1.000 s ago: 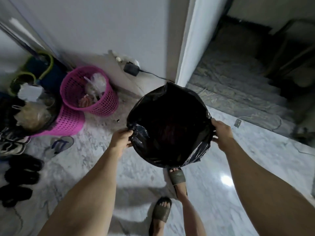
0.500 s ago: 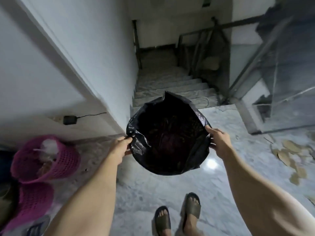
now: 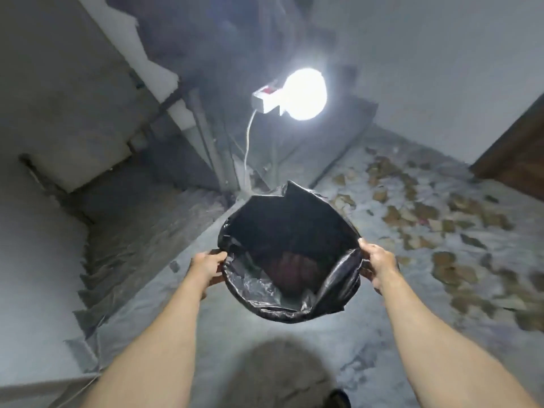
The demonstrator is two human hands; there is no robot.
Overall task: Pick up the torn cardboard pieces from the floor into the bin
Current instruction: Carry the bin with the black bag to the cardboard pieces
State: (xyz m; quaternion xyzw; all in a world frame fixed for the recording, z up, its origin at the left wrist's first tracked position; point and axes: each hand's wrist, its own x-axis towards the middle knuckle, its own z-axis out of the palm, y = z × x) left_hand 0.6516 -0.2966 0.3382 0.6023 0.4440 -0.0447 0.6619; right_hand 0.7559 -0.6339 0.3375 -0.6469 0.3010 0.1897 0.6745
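I carry a round bin lined with a black plastic bag (image 3: 290,228) in front of me, above the floor. My left hand (image 3: 207,266) grips its left rim and my right hand (image 3: 378,260) grips its right rim. The bag's mouth is open, and something dark reddish shows at the bottom. Several torn brown cardboard pieces (image 3: 424,213) lie scattered over the marble floor to the right of the bin, from near the far wall down to the right edge of the view.
A staircase (image 3: 123,248) drops away on the left, just past the floor's edge. A bright lamp (image 3: 303,94) with a white cord glares from the railing post ahead. A brown wooden door (image 3: 518,160) stands at the far right. My shadow falls on the floor below.
My view has swung to the right: the pink baskets and shoes have left the frame and the cardboard-strewn floor has come into view. Both hands keep their hold on the bin.
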